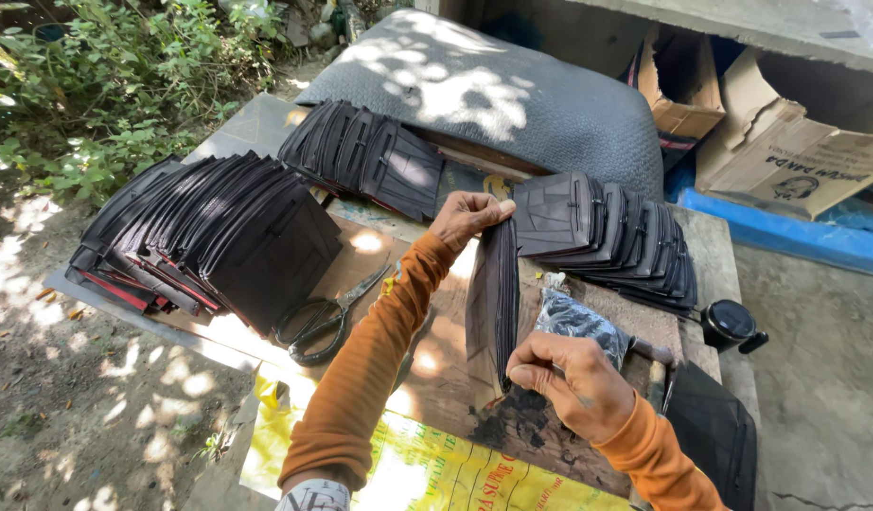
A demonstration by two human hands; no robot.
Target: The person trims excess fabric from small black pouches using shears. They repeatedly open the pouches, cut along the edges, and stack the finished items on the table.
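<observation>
A thin stack of black rubber sheets [493, 303] stands on edge above the work table. My left hand [467, 218] pinches its top edge. At the stack's lower edge my right hand [571, 378] grips it. Both arms wear orange sleeves. Black scissors [325, 317] lie on the table just left of my left forearm.
Three fanned piles of black rubber pieces lie on the table: a big one [209, 237] at left, one [365, 156] at the back, one [611, 237] at right. A black plastic bag [578, 322], a round black device [730, 324], a dark cushion [493, 90] and cardboard boxes [796, 151] surround them.
</observation>
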